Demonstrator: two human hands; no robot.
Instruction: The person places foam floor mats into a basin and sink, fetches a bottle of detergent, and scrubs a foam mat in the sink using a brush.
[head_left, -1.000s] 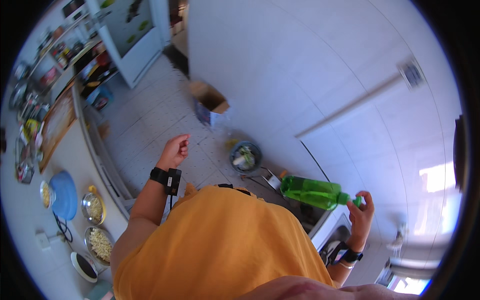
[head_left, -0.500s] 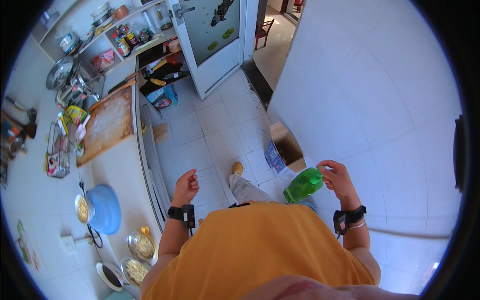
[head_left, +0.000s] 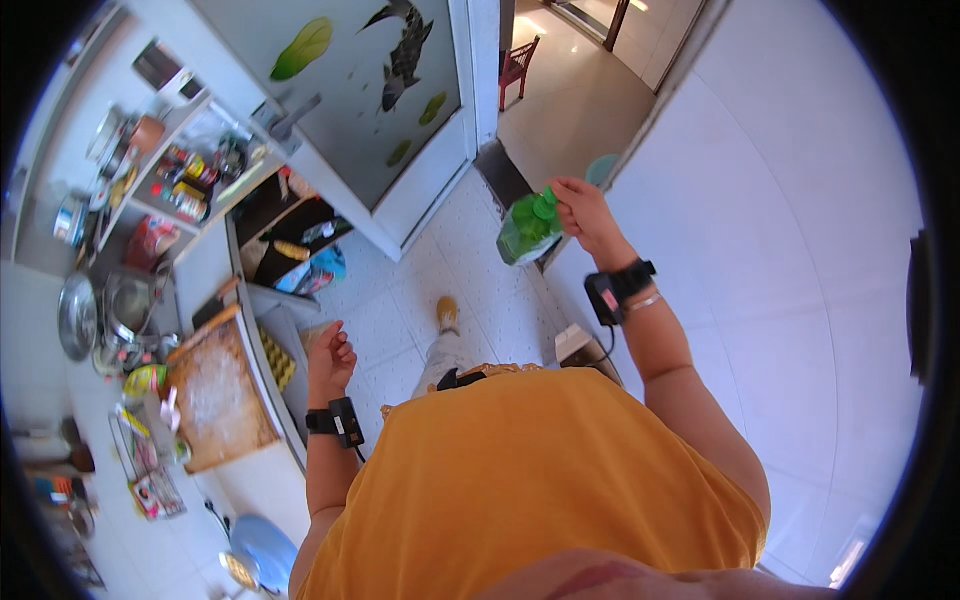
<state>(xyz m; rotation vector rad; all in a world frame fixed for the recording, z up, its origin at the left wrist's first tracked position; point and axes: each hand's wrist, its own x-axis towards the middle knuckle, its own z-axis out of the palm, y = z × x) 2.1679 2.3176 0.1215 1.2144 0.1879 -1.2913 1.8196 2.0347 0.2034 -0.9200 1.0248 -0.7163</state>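
My right hand (head_left: 588, 217) is raised in front of me beside the white wall, its fingers closed around the top of a green plastic bottle (head_left: 530, 230). The see-through bottle hangs tilted, its body out to the left of the fingers. My left hand (head_left: 332, 358) hovers over the floor near the counter's edge. Its fingers are loosely curled in, and I see nothing in them. Each wrist wears a black strap with a small box.
A door with a frosted pane (head_left: 375, 120) stands ajar ahead, by a doorway with a red chair (head_left: 515, 70) beyond. On the left, the counter holds a floury wooden board (head_left: 220, 395) and a blue bowl (head_left: 262, 550). A cardboard box (head_left: 580, 345) sits by the right wall.
I have moved forward toward the doorway. My right hand has carried the green bottle up and to the left, away from the cardboard box. The left hand stays curled.
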